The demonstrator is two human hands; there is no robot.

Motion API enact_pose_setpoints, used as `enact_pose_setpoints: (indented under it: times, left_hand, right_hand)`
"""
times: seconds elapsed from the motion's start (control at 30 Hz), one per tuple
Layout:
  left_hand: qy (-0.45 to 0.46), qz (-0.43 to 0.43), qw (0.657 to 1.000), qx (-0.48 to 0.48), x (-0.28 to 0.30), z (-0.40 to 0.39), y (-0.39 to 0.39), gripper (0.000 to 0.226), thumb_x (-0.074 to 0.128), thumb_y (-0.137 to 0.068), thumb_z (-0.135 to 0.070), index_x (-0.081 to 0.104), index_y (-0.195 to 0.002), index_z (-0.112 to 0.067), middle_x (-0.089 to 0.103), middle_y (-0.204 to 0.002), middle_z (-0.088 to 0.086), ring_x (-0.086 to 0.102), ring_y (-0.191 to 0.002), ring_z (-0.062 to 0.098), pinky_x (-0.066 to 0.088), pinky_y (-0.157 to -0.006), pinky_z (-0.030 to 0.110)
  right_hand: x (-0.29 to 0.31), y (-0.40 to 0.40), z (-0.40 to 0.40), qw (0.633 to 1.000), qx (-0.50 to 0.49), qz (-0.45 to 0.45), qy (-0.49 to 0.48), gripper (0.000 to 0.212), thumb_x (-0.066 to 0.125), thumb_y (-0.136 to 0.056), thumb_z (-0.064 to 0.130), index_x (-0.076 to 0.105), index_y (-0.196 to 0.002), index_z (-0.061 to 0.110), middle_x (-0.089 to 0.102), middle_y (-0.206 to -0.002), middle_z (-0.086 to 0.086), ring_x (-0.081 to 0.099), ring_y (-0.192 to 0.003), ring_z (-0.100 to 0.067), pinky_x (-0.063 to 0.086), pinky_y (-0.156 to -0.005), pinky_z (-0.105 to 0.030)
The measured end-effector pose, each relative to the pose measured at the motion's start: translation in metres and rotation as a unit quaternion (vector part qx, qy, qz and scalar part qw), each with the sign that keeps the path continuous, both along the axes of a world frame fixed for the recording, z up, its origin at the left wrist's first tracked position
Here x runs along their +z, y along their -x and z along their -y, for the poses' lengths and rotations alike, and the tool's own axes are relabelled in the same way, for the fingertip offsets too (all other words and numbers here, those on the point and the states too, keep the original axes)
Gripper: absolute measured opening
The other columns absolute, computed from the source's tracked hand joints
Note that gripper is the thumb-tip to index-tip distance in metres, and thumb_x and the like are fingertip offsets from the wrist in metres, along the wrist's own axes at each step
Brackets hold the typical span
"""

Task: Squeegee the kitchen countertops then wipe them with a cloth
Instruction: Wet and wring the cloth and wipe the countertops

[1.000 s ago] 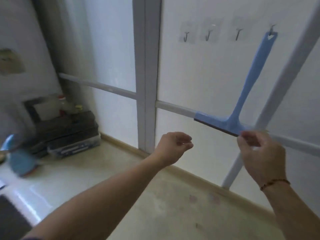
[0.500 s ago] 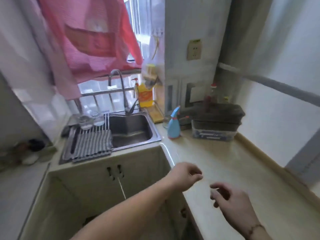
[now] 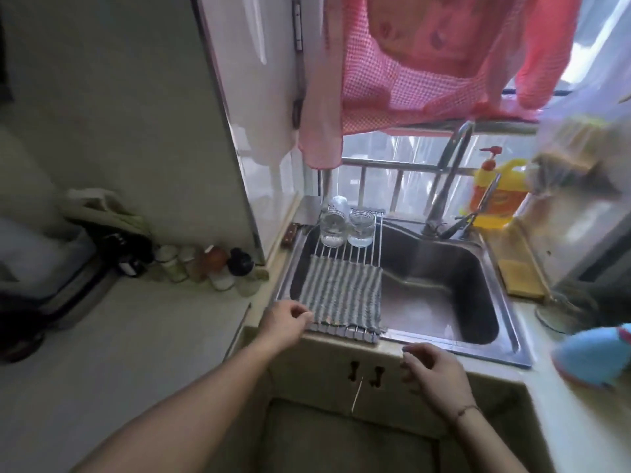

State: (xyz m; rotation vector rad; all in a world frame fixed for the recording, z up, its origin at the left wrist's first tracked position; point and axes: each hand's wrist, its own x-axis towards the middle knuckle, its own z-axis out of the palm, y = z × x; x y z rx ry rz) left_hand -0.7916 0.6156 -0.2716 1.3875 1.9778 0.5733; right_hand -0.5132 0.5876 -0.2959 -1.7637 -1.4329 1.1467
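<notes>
A grey striped cloth [image 3: 341,291] lies spread on a wire rack [image 3: 348,244] over the left half of the steel sink [image 3: 444,298]. My left hand [image 3: 286,324] is at the cloth's near left corner, fingers curled and touching its edge. My right hand [image 3: 432,370] hovers over the counter's front edge below the sink, fingers apart and holding nothing. The beige countertop [image 3: 143,336] runs to the left of the sink. The squeegee is out of view.
Two glass jars [image 3: 345,227] stand on the rack's far end. A tap [image 3: 447,186] and a yellow soap bottle [image 3: 495,189] are behind the sink. Spice jars [image 3: 205,264] line the left wall. A blue spray bottle [image 3: 594,356] sits at right. Pink cloths [image 3: 426,63] hang above.
The view swung left from the wall where the blue squeegee hangs to the sink. My right hand left the squeegee; my left hand reached the striped cloth's corner.
</notes>
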Motion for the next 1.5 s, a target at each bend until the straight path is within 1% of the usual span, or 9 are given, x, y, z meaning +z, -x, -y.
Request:
enact_pose_setpoints:
  times: [0.27,0.37,0.57,0.7,0.87,1.03,1.23,1.4,1.5]
  left_hand:
    - [0.055,-0.019,0.994,0.092,-0.04,-0.072,0.013,0.009,0.063,-0.087,-0.032,0.068,-0.088,-0.025,0.066,-0.087,-0.009,0.06,-0.085,0.01,0.041,-0.072,0.022]
    - [0.06,-0.053,0.991,0.111,-0.045,-0.093,0.007,0.009,0.063,-0.086,-0.035,0.065,-0.084,-0.026,0.065,-0.082,-0.011,0.062,-0.084,0.01,0.046,-0.069,0.024]
    - [0.003,-0.256,0.933,-0.254,-0.062,-0.096,-0.029,0.041,0.052,-0.084,-0.058,0.059,-0.116,-0.034,0.061,-0.112,-0.014,0.055,-0.104,0.009,0.048,-0.09,0.03]
    - [-0.057,-0.292,0.899,-0.322,-0.082,-0.097,-0.025,0.044,0.048,-0.073,-0.062,0.065,-0.104,-0.037,0.061,-0.101,-0.015,0.059,-0.088,0.009,0.049,-0.065,0.022]
    - [-0.098,-0.262,0.886,-0.371,-0.086,-0.099,-0.023,0.022,0.057,-0.084,-0.048,0.069,-0.093,-0.032,0.06,-0.094,-0.009,0.055,-0.085,0.013,0.048,-0.059,0.027]
    - [-0.124,-0.253,0.893,-0.35,-0.094,-0.097,-0.026,0.013,0.055,-0.087,-0.03,0.068,-0.088,-0.027,0.061,-0.09,-0.008,0.054,-0.082,0.015,0.046,-0.057,0.03]
    - [-0.121,-0.246,0.918,-0.286,-0.092,-0.089,-0.032,0.026,0.045,-0.075,-0.02,0.061,-0.095,-0.024,0.059,-0.1,-0.009,0.053,-0.094,0.011,0.041,-0.079,0.021]
    - [-0.191,-0.142,0.961,-0.143,-0.073,-0.077,-0.023,0.017,0.045,-0.087,-0.013,0.055,-0.099,-0.019,0.065,-0.104,-0.003,0.058,-0.103,0.014,0.05,-0.089,0.036]
    - [-0.2,-0.14,0.963,-0.112,-0.057,-0.067,-0.012,0.022,0.043,-0.09,-0.012,0.06,-0.104,-0.013,0.068,-0.107,-0.001,0.062,-0.107,0.016,0.049,-0.096,0.039]
  right_hand:
    - [-0.036,0.003,-0.135,0.999,0.01,0.02,0.046,0.014,0.064,-0.086,0.014,0.07,-0.081,0.026,0.073,-0.082,0.002,0.069,-0.081,-0.021,0.057,-0.081,-0.046]
    - [-0.04,0.011,-0.179,0.997,0.049,0.066,0.009,0.012,0.061,-0.089,0.014,0.072,-0.091,0.019,0.069,-0.085,0.004,0.066,-0.085,-0.018,0.051,-0.081,-0.028]
    - [-0.042,0.061,-0.262,0.96,0.229,0.143,-0.077,0.019,0.059,-0.09,0.019,0.072,-0.103,0.021,0.067,-0.103,0.004,0.061,-0.098,-0.018,0.047,-0.082,-0.027]
    - [-0.05,0.092,-0.298,0.9,0.332,0.273,-0.072,0.028,0.044,-0.095,0.029,0.063,-0.116,0.03,0.059,-0.118,0.005,0.048,-0.114,-0.022,0.046,-0.084,-0.035]
    - [-0.061,0.107,-0.307,0.861,0.36,0.353,-0.066,0.026,0.044,-0.094,0.033,0.062,-0.113,0.034,0.059,-0.116,0.006,0.043,-0.116,-0.02,0.042,-0.078,-0.033]
    - [-0.066,0.105,-0.312,0.878,0.367,0.302,-0.06,0.011,0.053,-0.092,0.035,0.062,-0.096,0.034,0.065,-0.104,0.01,0.045,-0.107,-0.018,0.041,-0.075,-0.031]
    - [-0.065,0.091,-0.31,0.922,0.323,0.21,-0.043,0.011,0.052,-0.092,0.041,0.05,-0.087,0.033,0.061,-0.09,0.0,0.055,-0.093,-0.024,0.044,-0.076,-0.034]
    - [-0.028,0.075,-0.306,0.96,0.275,-0.049,-0.025,0.023,0.063,-0.091,0.018,0.064,-0.108,0.034,0.07,-0.072,0.009,0.064,-0.072,-0.008,0.051,-0.072,-0.025]
    - [0.0,0.067,-0.304,0.951,0.28,-0.117,-0.061,0.021,0.065,-0.088,0.007,0.074,-0.096,0.025,0.073,-0.082,0.012,0.066,-0.08,0.0,0.055,-0.077,-0.02]
